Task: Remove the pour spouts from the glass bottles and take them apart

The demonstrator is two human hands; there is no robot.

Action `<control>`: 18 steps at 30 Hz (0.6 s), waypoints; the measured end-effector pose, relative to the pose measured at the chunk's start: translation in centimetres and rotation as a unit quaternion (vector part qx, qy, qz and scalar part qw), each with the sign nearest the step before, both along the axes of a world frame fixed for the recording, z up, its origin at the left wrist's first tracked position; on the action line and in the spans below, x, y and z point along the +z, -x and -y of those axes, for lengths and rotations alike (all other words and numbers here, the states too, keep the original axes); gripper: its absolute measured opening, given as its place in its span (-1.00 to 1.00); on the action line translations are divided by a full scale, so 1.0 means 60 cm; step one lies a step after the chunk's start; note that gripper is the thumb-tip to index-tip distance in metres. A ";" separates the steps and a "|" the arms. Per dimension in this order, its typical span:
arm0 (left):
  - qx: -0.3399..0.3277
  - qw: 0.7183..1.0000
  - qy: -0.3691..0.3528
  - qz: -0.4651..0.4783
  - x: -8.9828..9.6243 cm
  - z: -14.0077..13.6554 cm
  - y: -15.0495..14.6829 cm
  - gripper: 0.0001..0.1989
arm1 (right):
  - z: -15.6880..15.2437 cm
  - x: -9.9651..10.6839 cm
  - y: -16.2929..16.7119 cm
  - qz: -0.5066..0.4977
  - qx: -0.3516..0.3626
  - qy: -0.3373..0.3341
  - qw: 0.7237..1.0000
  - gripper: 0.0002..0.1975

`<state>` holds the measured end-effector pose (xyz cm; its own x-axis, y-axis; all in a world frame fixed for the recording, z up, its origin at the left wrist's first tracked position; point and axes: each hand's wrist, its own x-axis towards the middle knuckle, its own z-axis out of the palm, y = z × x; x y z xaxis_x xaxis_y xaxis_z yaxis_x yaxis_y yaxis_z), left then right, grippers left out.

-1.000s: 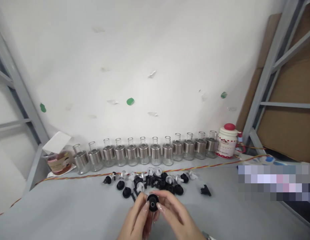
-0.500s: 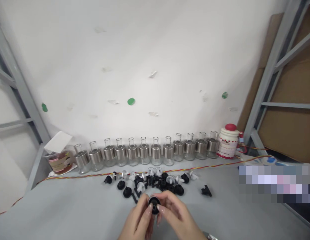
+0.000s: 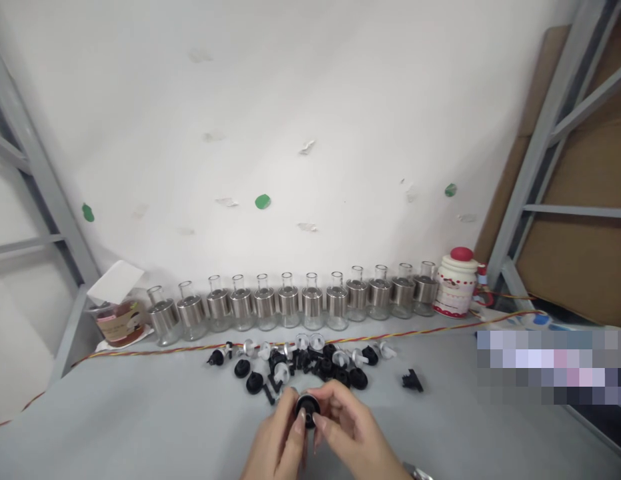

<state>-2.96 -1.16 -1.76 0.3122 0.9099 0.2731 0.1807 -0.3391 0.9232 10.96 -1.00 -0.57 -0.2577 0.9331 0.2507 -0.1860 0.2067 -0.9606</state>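
Observation:
Low in the middle of the head view, my left hand (image 3: pixel 279 437) and my right hand (image 3: pixel 351 427) pinch one round black cap with a silver rim (image 3: pixel 307 411) between them. Both thumbs press on its black inner face, which is turned towards me. The fingers underneath are partly hidden. Just beyond my hands lies a loose pile of small parts: black round caps (image 3: pixel 359 379), clear plastic stoppers with stems (image 3: pixel 360 358) and short black sticks (image 3: pixel 269 394). Another black cap (image 3: pixel 255 382) rests left of the pile.
A row of glass bottles with metal sleeves (image 3: pixel 313 301) stands along the wall. A white and red jar (image 3: pixel 456 283) is at its right end, a cup with brown contents (image 3: pixel 121 325) at its left. A twisted cable (image 3: pixel 190 351) crosses the table. One black part (image 3: pixel 413 380) lies apart, right.
Both hands keep hold of the cap in nearly the same place. The cap has tipped slightly and the thumbs have shifted a little on it. The pile looks unchanged.

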 end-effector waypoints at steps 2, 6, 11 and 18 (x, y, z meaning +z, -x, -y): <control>0.015 1.000 0.007 -0.002 0.004 0.001 0.001 -0.66 | 0.001 0.002 -0.001 0.015 0.008 -0.007 1.000 -0.76; 0.047 0.997 0.048 0.023 0.017 0.005 0.002 -0.61 | 0.005 -0.001 0.007 0.035 -0.027 -0.019 0.999 -0.75; 0.048 0.991 0.102 0.071 0.021 0.005 -0.005 -0.61 | 0.010 0.009 0.009 0.057 -0.034 -0.055 0.996 -0.71; 0.091 0.980 0.104 0.146 0.026 -0.025 0.006 -0.67 | -0.023 0.040 -0.042 0.229 -0.110 -0.138 0.957 -0.64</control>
<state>-3.31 0.34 -0.20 0.0763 0.9885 0.1302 -0.0621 -0.1256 0.9901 13.45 0.36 1.83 -0.2039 0.8918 0.4038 0.3184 0.4505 -0.8341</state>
